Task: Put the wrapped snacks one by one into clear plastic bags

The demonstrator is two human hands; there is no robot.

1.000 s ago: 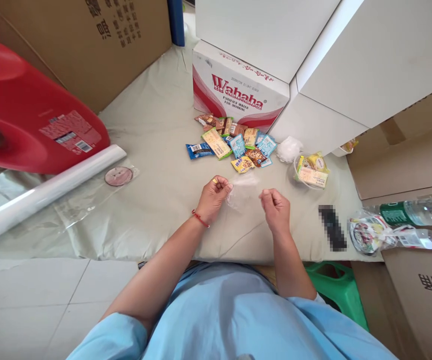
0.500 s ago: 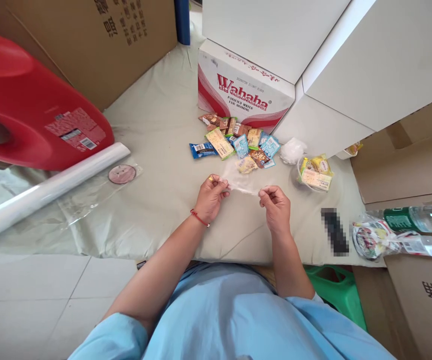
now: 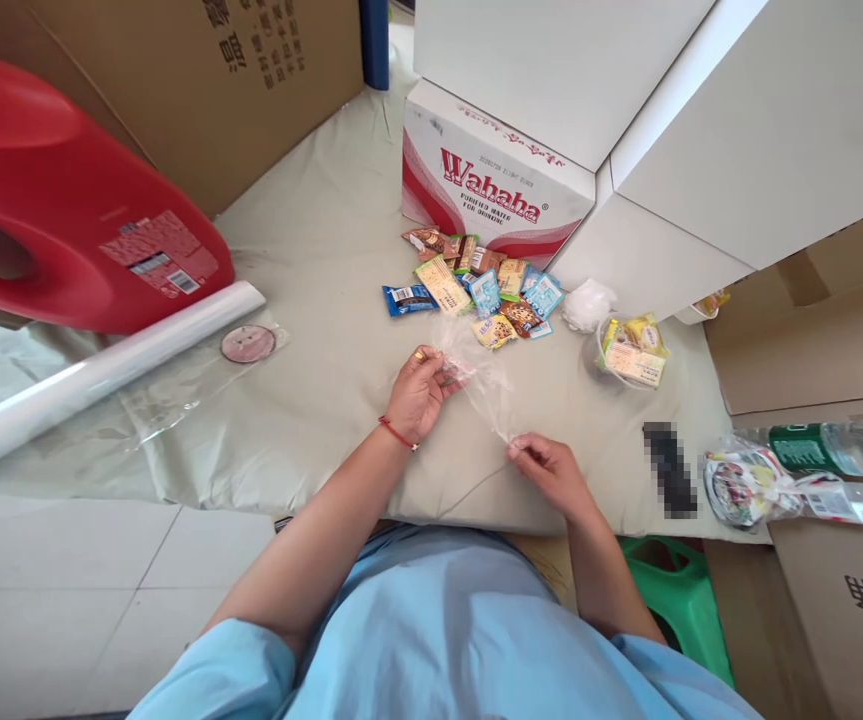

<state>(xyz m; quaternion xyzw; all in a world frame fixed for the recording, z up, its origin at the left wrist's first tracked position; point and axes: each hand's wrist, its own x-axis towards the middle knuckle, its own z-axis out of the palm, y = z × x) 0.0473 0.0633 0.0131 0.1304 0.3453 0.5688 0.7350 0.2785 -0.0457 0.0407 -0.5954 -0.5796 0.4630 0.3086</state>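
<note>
Left hand [image 3: 414, 395], red bracelet [image 3: 399, 433] at the wrist: thumb and fingers pinched together on a piece of thin clear film [image 3: 482, 383]. Right hand [image 3: 551, 470]: lower and nearer the body, thumb and fingertips clamped on the film's narrow end. Film runs slantwise between the two hands, bunched and spread near the left, drawn to a twisted point at the right. Whether bag or single sheet, cannot tell. It is above the pale cloth [image 3: 333, 430], in front of the person's blue shirt [image 3: 453, 620].

Just beyond the film: a loose heap of snack packets [image 3: 442, 285], mixed yellow, brown and blue, some overlapping. A yellow packet [image 3: 495, 331] lies at the near edge of the heap. Behind the heap, a white and red water box [image 3: 495, 180].

To the right of the heap, a crumpled white wad [image 3: 588, 304]; just beside it a clear bowl [image 3: 594, 352] with more packets inside. Farther right, a dark blurred patch on the cloth, then bottles [image 3: 798, 450] lying on their sides at the edge.

Far left: a large red jug [image 3: 86, 200], a long white roll [image 3: 108, 378] slanting in front of it. Green stool [image 3: 690, 590] below the cloth, lower right.
</note>
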